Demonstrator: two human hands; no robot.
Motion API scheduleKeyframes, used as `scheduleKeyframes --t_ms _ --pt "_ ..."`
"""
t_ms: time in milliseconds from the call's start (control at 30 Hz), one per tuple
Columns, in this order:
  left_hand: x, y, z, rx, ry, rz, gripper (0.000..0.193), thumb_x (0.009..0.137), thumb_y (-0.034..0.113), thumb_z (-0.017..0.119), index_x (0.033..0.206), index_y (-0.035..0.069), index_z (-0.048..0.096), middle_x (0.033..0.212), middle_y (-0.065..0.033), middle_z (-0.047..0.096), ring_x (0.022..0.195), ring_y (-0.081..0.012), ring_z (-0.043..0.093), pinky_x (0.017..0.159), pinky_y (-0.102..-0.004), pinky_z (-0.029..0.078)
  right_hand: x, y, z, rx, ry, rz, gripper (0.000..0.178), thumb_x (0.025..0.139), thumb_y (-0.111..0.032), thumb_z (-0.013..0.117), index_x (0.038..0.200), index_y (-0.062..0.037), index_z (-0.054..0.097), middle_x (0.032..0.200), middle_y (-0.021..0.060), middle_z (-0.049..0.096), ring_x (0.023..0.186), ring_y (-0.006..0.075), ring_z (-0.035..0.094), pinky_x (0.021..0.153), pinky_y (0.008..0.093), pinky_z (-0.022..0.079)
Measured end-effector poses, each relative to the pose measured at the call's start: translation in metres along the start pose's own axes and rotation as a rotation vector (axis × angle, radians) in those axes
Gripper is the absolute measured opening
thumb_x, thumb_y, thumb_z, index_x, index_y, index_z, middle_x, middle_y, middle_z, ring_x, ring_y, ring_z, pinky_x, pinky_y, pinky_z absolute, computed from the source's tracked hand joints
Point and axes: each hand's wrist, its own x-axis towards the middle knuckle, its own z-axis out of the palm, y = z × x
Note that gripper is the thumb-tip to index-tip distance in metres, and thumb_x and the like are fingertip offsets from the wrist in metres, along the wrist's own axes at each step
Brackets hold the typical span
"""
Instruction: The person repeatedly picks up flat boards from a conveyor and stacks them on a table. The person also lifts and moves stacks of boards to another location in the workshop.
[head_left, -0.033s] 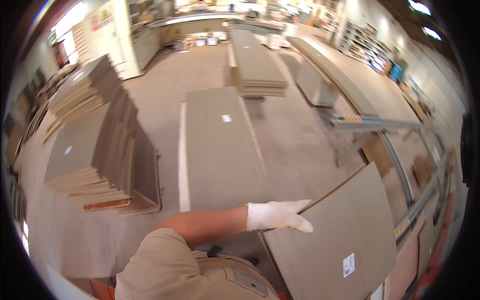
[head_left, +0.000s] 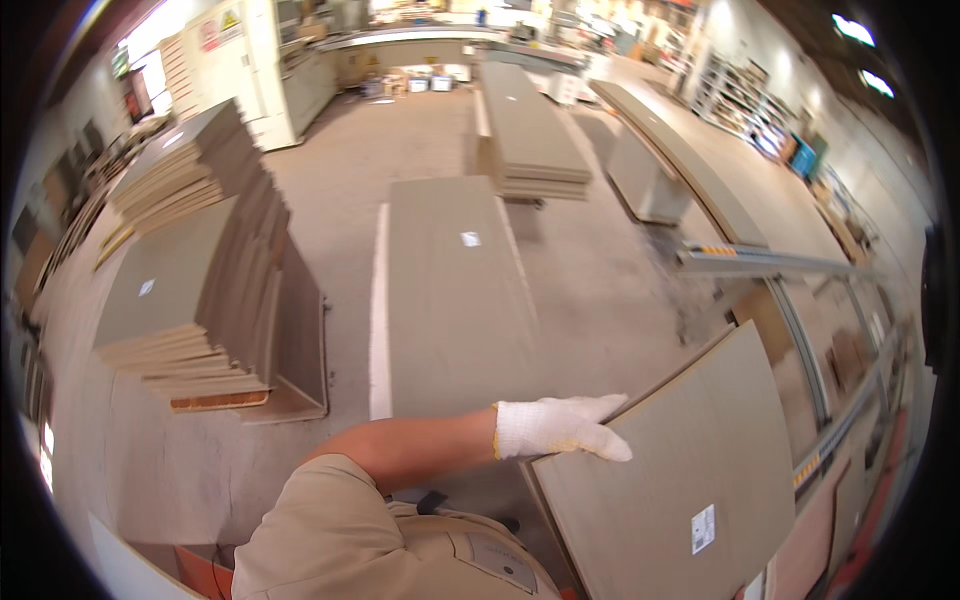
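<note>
Left hand: white-gloved (head_left: 560, 428), gripping the held panel (head_left: 670, 450) at its upper left edge; the thumb lies on the broad face, the other fingers along the far side of that edge.
Right hand: not clearly visible; the state of its fingers cannot be told.
Held panel: grey-brown, tilted, at the lower right, in front of the person's torso; a white label (head_left: 703, 529) is fixed to its face.
Left arm: bare forearm (head_left: 415, 447) below a beige sleeve (head_left: 310, 520).
Central board: grey-brown (head_left: 455, 310), lying flat beyond the left hand, with a small white sticker (head_left: 471, 239).
Left stacks: many boards piled unevenly (head_left: 175, 270), well apart from the left hand.
Rear stack: several long boards (head_left: 530, 130) beyond the central board.
Right side: metal rails (head_left: 765, 262) beside the held panel; a long narrow board (head_left: 690, 165) farther back.
Background: pale cabinet (head_left: 225, 75) at the upper left.
</note>
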Motion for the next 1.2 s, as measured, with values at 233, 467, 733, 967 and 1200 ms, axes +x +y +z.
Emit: scheduleKeyframes --t_ms 233,467,733,967,1200 --pt "-0.161 0.008 -0.067 -0.142 0.324 0.251 0.096 0.093 0.031 0.077 0.164 -0.008 0.027 0.163 -0.0189 0.042 0.149 -0.0246 0.041 0.121 -0.0343 0.034 -0.028 0.004 0.164 -0.027 -0.349 0.024 0.059 0.095 -0.045 0.068 0.136 -0.0041 0.062 0.130 0.0125 0.068 0.117 0.0308 0.065 0.104 0.0442 0.053" --pt "-0.351 0.010 -0.108 -0.311 0.684 0.340 0.076 0.094 0.028 0.075 0.156 -0.007 0.046 0.134 -0.0097 0.066 0.119 -0.0129 0.060 0.101 -0.0270 0.047 -0.064 0.041 0.316 0.015 -0.704 0.127 0.056 0.095 -0.046 0.067 0.133 -0.0050 0.063 0.125 0.0113 0.069 0.115 0.0291 0.066 0.101 0.0424 0.054" --pt "-0.501 -0.009 -0.097 -0.344 1.075 0.532 0.056 0.099 0.016 0.066 0.149 -0.005 0.054 0.126 -0.0087 0.071 0.112 -0.0158 0.067 0.104 -0.0327 0.050 -0.123 0.101 0.483 0.099 -1.094 0.348 0.053 0.095 -0.046 0.065 0.129 -0.0059 0.065 0.121 0.0099 0.070 0.112 0.0271 0.067 0.097 0.0403 0.056" --pt "-0.662 -0.014 -0.173 0.317 1.475 0.627 0.038 0.093 0.021 0.077 0.125 0.002 0.070 0.118 -0.0105 0.073 0.110 -0.0241 0.071 0.109 -0.0451 0.052 -0.237 0.136 0.646 0.025 -1.289 0.330 0.046 0.095 -0.046 0.065 0.120 -0.0079 0.067 0.102 0.0054 0.070 0.095 0.0202 0.069 0.082 0.0334 0.057" --pt "-0.829 0.048 -0.316 -0.258 1.325 0.796 0.023 0.095 0.019 0.073 0.111 0.003 0.070 0.100 -0.0099 0.074 0.089 -0.0195 0.073 0.080 -0.0368 0.062 -0.369 0.205 0.846 0.406 -1.646 0.393 0.033 0.103 -0.040 0.064 0.119 -0.0119 0.070 0.108 0.0033 0.069 0.098 0.0161 0.066 0.085 0.0299 0.055"
